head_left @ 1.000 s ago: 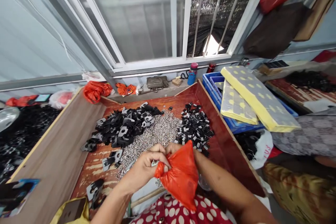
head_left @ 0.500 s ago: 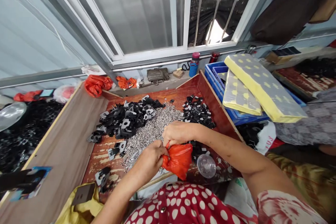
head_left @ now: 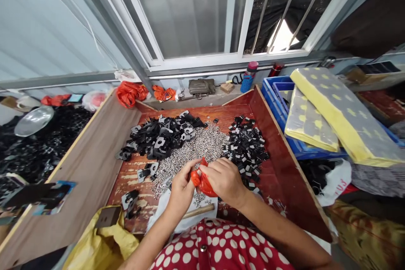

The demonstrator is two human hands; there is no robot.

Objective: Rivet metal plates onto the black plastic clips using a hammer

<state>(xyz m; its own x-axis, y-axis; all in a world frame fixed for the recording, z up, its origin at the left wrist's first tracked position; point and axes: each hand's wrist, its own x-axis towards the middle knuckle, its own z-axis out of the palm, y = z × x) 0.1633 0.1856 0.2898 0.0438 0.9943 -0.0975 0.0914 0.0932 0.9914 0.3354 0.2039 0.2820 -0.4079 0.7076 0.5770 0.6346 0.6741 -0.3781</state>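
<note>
left hand (head_left: 182,182) and right hand (head_left: 227,180), both clamped on a red plastic bag (head_left: 206,186), could split it by over-tugging, spilling whatever it holds among the metal pieces (head_left: 205,140).

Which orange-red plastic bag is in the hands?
The small bag gripped between the left hand and right hand, over the near part of the wooden tray. The tray-corner bag, window-ledge bag and far-left bag lie crumpled, away from both hands.
</note>
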